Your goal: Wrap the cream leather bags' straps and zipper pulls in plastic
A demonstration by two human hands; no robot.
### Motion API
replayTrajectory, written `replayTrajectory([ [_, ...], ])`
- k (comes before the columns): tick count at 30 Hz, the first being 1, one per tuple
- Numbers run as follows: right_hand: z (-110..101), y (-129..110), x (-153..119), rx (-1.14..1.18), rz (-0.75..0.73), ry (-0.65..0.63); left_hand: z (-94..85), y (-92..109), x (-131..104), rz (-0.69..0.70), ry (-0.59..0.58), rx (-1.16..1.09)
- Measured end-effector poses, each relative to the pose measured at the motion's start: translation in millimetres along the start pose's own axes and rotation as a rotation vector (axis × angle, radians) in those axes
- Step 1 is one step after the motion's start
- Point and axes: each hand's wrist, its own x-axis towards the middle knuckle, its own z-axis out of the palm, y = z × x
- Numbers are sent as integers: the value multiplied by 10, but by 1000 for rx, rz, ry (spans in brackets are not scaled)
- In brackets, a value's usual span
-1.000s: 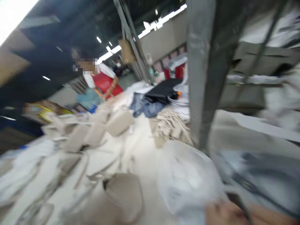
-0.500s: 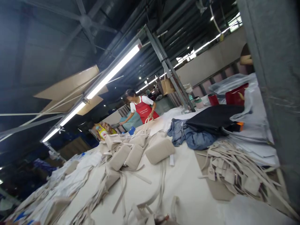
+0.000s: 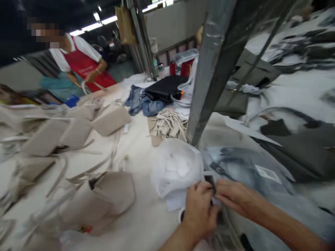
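Observation:
At the lower right of the head view, my left hand [image 3: 200, 209] and my right hand [image 3: 238, 195] meet with bent fingers. Between the fingertips shows a small dark piece [image 3: 210, 181], too blurred to name. Just behind the left hand lies a white translucent plastic bag [image 3: 178, 165]. A dark item in clear plastic packaging [image 3: 240, 170] with a white label lies beyond the right hand. Left of my hands, a beige handbag [image 3: 115, 191] rests on the white table [image 3: 143, 157].
A grey metal post [image 3: 209, 69] rises behind my hands. More beige bags [image 3: 75, 132], a heap of straps [image 3: 170, 123] and folded denim [image 3: 146, 101] lie on the table. Dark grey bags [image 3: 309, 146] are at right. A person in a red apron [image 3: 83, 66] stands across the table.
The view has swung down and right, and the tilt has lessened. Both my hands now show fully, together at the lower right. The person in the apron appears larger and further left.

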Motion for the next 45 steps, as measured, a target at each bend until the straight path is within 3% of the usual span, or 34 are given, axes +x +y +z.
replayTrajectory([
  [3, -75, 28, -176, 1, 65, -153, 45, 20, 29, 26, 25, -90],
  [8, -44, 23, -67, -78, 31, -167, -62, 6, 66, 35, 12, -48],
  [15, -32, 74, -77, -65, 62, -207, -23, 4, 67, 65, 20, -25],
  [26, -115, -4, -135, 183, 132, -143, -10, -13, 65, 65, 28, -13],
  [31, -49, 30, -157, 140, 109, -107, -2, -19, 65, 64, 25, -8],
  [39, 51, -13, -195, -111, 53, -51, -15, -18, 64, 73, 19, -1],
  [45, 128, -53, -232, 9, 140, 53, -2, -43, 45, 75, 56, -90],
])
